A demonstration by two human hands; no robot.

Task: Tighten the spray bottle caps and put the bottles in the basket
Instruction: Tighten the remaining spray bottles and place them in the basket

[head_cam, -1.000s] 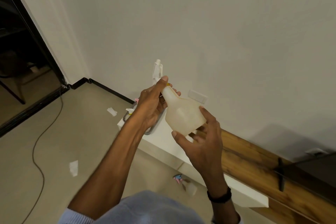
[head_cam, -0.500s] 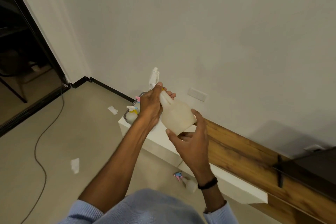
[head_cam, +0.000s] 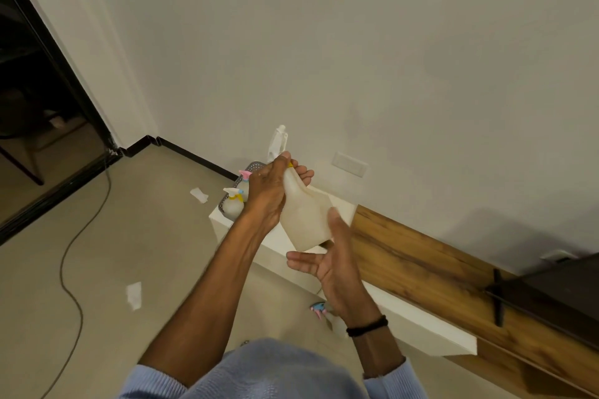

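left hand [head_cam: 269, 196] in curled grip, right hand [head_cam: 330, 261] splayed palm-up

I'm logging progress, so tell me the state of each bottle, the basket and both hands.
White spray bottle: held tilted in the air, spray head on.
Left hand: grips its neck below the head.
Right hand: open, under its base.
Basket: on the white shelf, holding two bottles.
Yellow-collared bottle: upright in basket.
Pink-capped bottle: upright in basket.
Floor bottle: on the floor below the shelf.
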